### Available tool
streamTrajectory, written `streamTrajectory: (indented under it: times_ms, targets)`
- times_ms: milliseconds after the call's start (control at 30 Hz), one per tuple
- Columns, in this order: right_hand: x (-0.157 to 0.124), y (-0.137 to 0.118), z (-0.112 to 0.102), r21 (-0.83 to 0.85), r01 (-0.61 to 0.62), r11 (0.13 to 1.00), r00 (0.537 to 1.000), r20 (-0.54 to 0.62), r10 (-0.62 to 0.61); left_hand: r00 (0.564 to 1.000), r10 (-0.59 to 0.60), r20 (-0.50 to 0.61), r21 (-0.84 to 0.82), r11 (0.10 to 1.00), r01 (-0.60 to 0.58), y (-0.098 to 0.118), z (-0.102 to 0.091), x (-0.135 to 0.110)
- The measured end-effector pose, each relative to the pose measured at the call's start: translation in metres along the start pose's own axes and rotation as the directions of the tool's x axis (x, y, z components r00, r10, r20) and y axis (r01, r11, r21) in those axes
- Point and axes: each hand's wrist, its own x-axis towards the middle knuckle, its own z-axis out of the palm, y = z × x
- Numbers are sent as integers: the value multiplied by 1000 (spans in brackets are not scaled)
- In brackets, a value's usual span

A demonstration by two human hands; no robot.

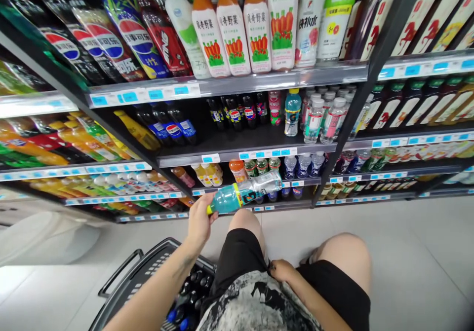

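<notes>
My left hand (200, 218) is closed around the yellow-capped neck of a sports drink bottle (226, 199). The bottle is tilted almost on its side in front of the lower shelves, its blue drink at the cap end and its clear base pointing right. Between my knees, my right hand (283, 270) rests low against the black shorts with its fingers curled in; whatever they hold, if anything, is hidden. A similar blue bottle with a yellow cap (292, 113) stands upright on the middle shelf (237, 149).
To my left on the floor is a black shopping basket (148, 276) containing several dark bottles (188, 291). Shelves of drinks stretch across the front, with large carrot-label bottles (231, 35) and cola bottles (111, 45) on top. A rounded white object (66, 237) sits at far left.
</notes>
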Motion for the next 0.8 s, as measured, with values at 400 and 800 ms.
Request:
streamTrajectory:
  times_ms: [400,800]
  targets:
    - [-2,-19,-15,0,15,1000,1000,23,-15,909,356,218,634,656,-409,114,182,133]
    - [2,-33,-27,-24,-8,1000,998,64,9,875,448,186,815,426,-392,148,320,154]
